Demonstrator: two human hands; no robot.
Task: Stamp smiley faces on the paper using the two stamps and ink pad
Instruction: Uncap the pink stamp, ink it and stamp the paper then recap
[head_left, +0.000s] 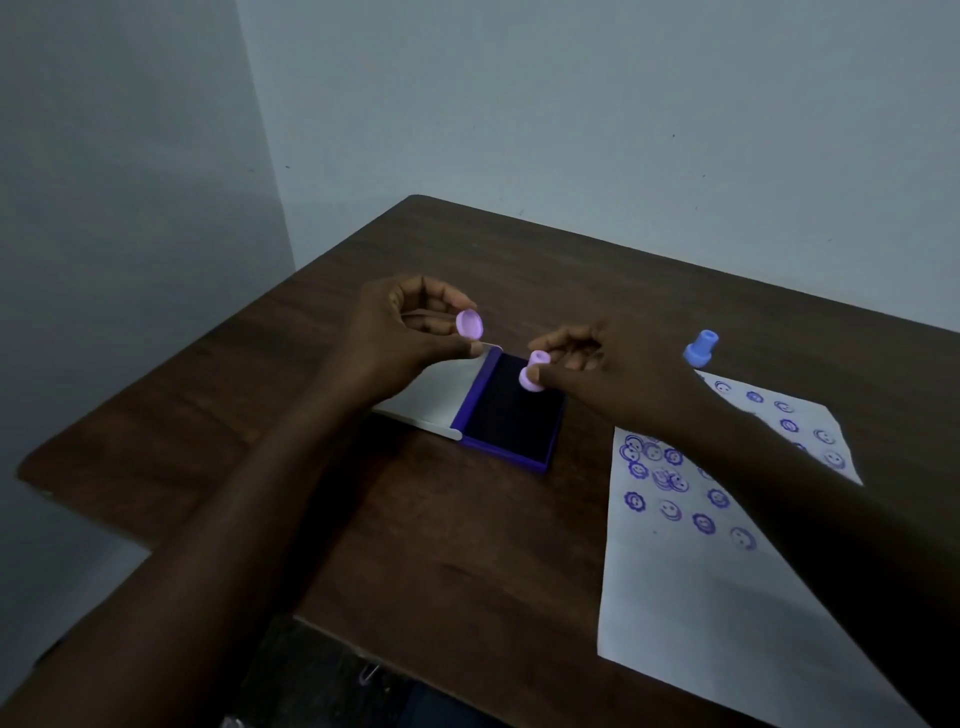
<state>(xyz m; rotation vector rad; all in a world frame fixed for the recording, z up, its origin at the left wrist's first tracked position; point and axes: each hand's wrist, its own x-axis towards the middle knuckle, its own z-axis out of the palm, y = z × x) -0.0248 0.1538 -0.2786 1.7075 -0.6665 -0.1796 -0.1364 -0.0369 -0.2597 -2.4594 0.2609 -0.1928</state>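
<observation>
no readable text, only smiley prints on paper (727, 597)

Left hand (400, 332) pinches a round pink cap (469, 324); right hand (608, 374) holds a pink plastic stamp (533, 370) over the open purple ink pad (511, 415). At three o'clock: blue plastic stamp (701, 349), white stamped paper sheet (691, 597), both on the dark wooden table (415, 519).

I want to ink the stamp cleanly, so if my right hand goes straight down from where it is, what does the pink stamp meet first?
Most likely the dark ink surface of the open ink pad. The right hand holds the pink stamp over its far edge; depth is uncertain.
</observation>
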